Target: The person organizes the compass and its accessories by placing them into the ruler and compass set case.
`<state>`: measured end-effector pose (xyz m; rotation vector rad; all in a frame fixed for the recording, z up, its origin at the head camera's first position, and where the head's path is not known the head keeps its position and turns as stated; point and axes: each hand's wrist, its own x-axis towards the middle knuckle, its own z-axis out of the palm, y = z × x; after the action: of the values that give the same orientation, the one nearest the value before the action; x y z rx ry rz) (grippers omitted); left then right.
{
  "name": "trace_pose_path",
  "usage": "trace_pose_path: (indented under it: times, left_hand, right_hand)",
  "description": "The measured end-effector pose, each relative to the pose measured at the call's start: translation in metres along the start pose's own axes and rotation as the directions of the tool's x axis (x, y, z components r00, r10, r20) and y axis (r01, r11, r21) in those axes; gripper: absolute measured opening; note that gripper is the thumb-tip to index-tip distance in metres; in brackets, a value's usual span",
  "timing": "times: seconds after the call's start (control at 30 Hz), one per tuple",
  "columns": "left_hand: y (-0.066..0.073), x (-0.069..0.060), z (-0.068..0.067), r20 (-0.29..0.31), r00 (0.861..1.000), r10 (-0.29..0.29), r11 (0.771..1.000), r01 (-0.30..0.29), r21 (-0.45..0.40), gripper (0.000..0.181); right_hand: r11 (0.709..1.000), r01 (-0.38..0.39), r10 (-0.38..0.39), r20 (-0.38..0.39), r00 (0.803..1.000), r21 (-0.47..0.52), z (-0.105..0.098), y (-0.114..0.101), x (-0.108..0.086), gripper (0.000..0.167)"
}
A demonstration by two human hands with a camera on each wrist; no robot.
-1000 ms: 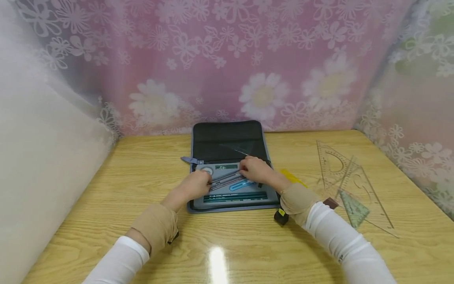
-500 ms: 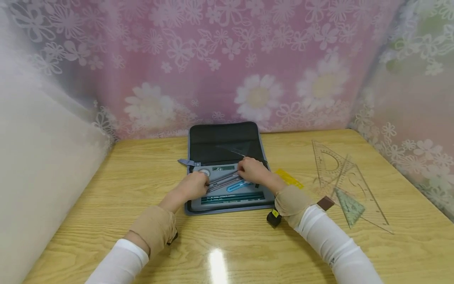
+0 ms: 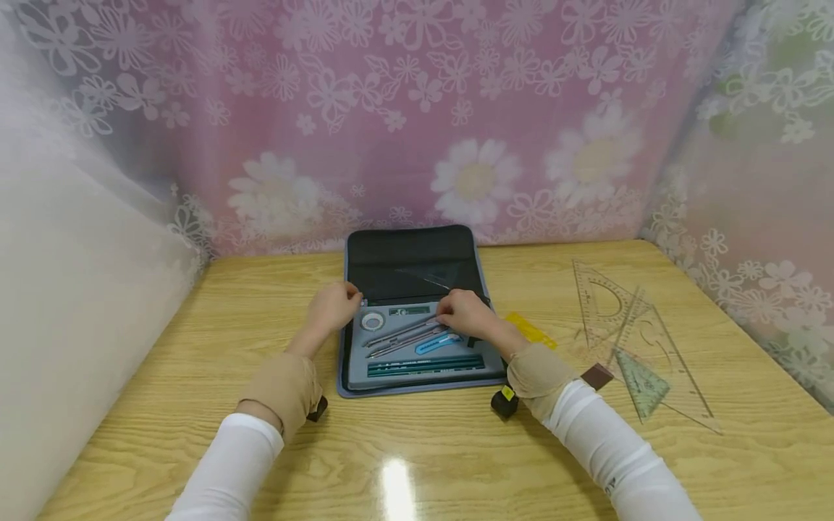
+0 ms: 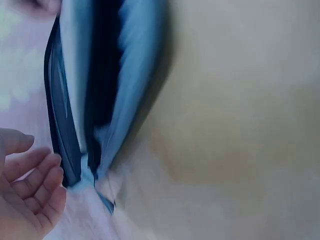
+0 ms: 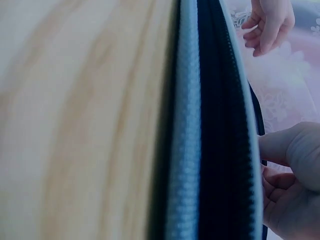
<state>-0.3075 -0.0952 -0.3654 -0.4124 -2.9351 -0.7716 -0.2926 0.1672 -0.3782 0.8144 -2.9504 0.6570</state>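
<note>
A flat zip case lies unfolded on the table, its dark lid against the back. Its grey tray holds a tape roll, a long thin metal tool like a compass, a blue cutter and dark green pencils. My left hand is beside the case's upper left corner; in the left wrist view its fingers are loosely bent near a strap, thumb apart. My right hand rests over the tray's right part, fingertips at the metal tool's end. Its grip is partly hidden.
On the right lie clear set squares, a small green triangle, a yellow plastic piece and a brown block. The table ends at a floral curtain.
My left hand has left the tape roll and metal tool and moved up and left to the case's corner, uncovering them. My right hand has stayed in nearly the same place on the tray.
</note>
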Motion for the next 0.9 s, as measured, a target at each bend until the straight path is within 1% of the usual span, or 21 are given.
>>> trace_pose_path:
  times: [0.07, 0.13, 0.23, 0.33, 0.4, 0.43, 0.47, 0.53, 0.57, 0.6, 0.67, 0.7, 0.77, 0.8, 0.83, 0.87, 0.9]
  left_hand:
    - [-0.005, 0.011, -0.005, -0.007, 0.998, -0.056, 0.998, 0.056, -0.027, 0.034]
    - [-0.010, 0.020, -0.009, -0.009, 0.996, -0.094, 0.994, 0.094, -0.056, 0.040]
    - [-0.016, 0.033, -0.013, 0.019, 0.989, -0.147, 0.983, 0.148, -0.111, 0.050]
    - [-0.023, 0.042, -0.015, 0.089, 0.977, -0.196, 0.957, 0.211, -0.201, 0.056]
    - [-0.029, 0.046, -0.016, 0.140, 0.962, -0.236, 0.928, 0.266, -0.261, 0.058]
    - [-0.032, 0.048, -0.015, 0.165, 0.953, -0.254, 0.906, 0.294, -0.306, 0.059]
    - [-0.035, 0.049, -0.015, 0.187, 0.944, -0.270, 0.877, 0.322, -0.358, 0.060]
    - [-0.038, 0.051, -0.014, 0.221, 0.928, -0.299, 0.831, 0.367, -0.418, 0.061]
    - [-0.039, 0.053, -0.013, 0.229, 0.921, -0.316, 0.807, 0.388, -0.445, 0.062]
    - [-0.044, 0.058, -0.009, 0.236, 0.916, -0.324, 0.785, 0.399, -0.475, 0.063]
    - [-0.052, 0.069, -0.001, 0.231, 0.913, -0.338, 0.733, 0.409, -0.544, 0.063]
    - [-0.064, 0.080, 0.008, 0.212, 0.925, -0.317, 0.703, 0.379, -0.602, 0.064]
    - [-0.072, 0.091, 0.015, 0.211, 0.922, -0.325, 0.644, 0.379, -0.665, 0.065]
    - [-0.073, 0.094, 0.016, 0.213, 0.922, -0.323, 0.616, 0.376, -0.692, 0.064]
    - [-0.069, 0.093, 0.015, 0.217, 0.920, -0.327, 0.588, 0.378, -0.715, 0.063]
    - [-0.065, 0.090, 0.011, 0.231, 0.917, -0.326, 0.568, 0.385, -0.727, 0.064]
    - [-0.060, 0.088, 0.008, 0.246, 0.911, -0.330, 0.561, 0.399, -0.725, 0.065]
  right_hand:
    - [1.000, -0.013, 0.013, -0.004, 1.000, 0.017, 0.000, 0.001, 0.000, 0.010]
    - [0.999, -0.022, 0.022, -0.003, 1.000, 0.027, -0.001, 0.001, -0.001, 0.009]
    - [0.999, -0.035, 0.035, -0.001, 0.999, 0.035, 0.000, 0.000, -0.002, 0.009]
    - [0.997, -0.065, 0.065, 0.010, 0.998, 0.041, 0.001, -0.002, -0.002, 0.009]
    - [0.995, -0.091, 0.090, 0.020, 0.996, 0.049, 0.003, -0.005, -0.001, 0.008]
    - [0.993, -0.105, 0.103, 0.026, 0.994, 0.051, 0.004, -0.007, -0.001, 0.008]
    - [0.992, -0.114, 0.113, 0.031, 0.993, 0.050, 0.005, -0.009, 0.000, 0.008]
    - [0.992, -0.120, 0.119, 0.030, 0.992, 0.041, 0.007, -0.012, 0.000, 0.009]
    - [0.992, -0.120, 0.120, 0.024, 0.993, 0.032, 0.008, -0.013, 0.000, 0.009]
    - [0.992, -0.125, 0.125, 0.018, 0.992, 0.024, 0.008, -0.013, 0.000, 0.009]
    - [0.992, -0.127, 0.127, 0.006, 0.992, 0.007, 0.007, -0.013, -0.001, 0.009]
    - [0.992, -0.127, 0.127, 0.002, 0.992, 0.001, 0.007, -0.012, -0.002, 0.008]
    - [0.993, -0.121, 0.121, -0.004, 0.993, -0.013, 0.005, -0.011, -0.003, 0.008]
    - [0.992, -0.124, 0.124, -0.003, 0.992, -0.015, 0.003, -0.011, -0.004, 0.008]
    - [0.993, -0.120, 0.120, -0.002, 0.993, -0.018, 0.002, -0.011, -0.005, 0.008]
    - [0.993, -0.115, 0.115, -0.001, 0.993, -0.018, 0.001, -0.010, -0.006, 0.007]
    - [0.994, -0.111, 0.111, 0.001, 0.994, -0.020, 0.000, -0.010, -0.007, 0.007]
